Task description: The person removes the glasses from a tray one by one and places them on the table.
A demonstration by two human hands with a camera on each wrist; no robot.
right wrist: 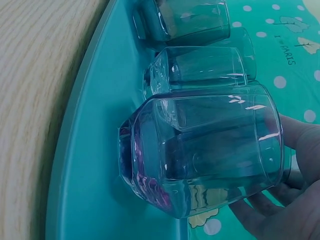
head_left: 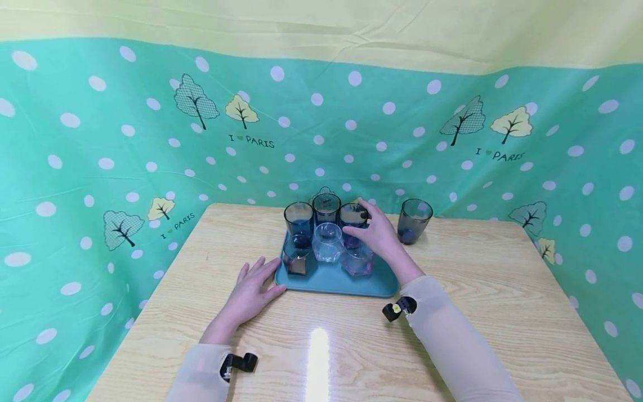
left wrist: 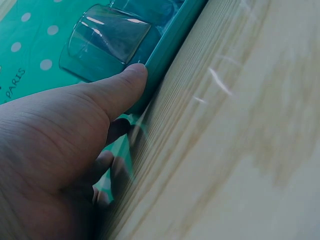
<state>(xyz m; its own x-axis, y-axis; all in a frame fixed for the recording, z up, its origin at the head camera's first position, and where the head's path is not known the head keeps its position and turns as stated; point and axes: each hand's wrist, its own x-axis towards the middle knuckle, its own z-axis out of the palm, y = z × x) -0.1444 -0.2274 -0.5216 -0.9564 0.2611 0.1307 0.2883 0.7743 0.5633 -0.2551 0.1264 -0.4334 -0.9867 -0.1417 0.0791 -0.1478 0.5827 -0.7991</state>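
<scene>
Spread left hand [head_left: 254, 290] is likely steadying the tray [head_left: 329, 283] while right hand [head_left: 379, 233] kinda seems to pinch a rear glass [head_left: 351, 216].

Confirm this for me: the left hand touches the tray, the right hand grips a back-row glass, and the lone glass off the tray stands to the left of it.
Not quite: the lone glass stands to the right of the tray, as the head view shows. The rest holds.
</scene>
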